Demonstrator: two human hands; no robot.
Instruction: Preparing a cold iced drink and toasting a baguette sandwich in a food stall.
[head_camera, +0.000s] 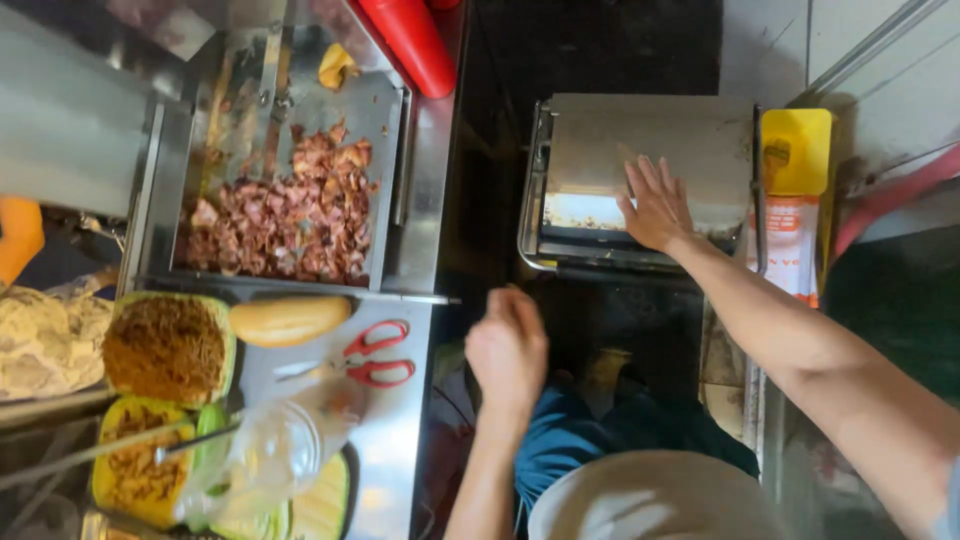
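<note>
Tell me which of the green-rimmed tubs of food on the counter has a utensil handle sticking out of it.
The lower green tub, nearest the bottom edge: a metal handle lies across it. The upper tub, beside the bread roll, holds only brown shredded filling.

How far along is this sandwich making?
Done: chopped meat fills the tray, and the fillings sit ready in their tubs. In hand: the right hand lies flat on the closed press lid; the left hand hangs loosely curled, holding nothing visible. Left: the bread roll by the scissors lies whole and unfilled.
</note>
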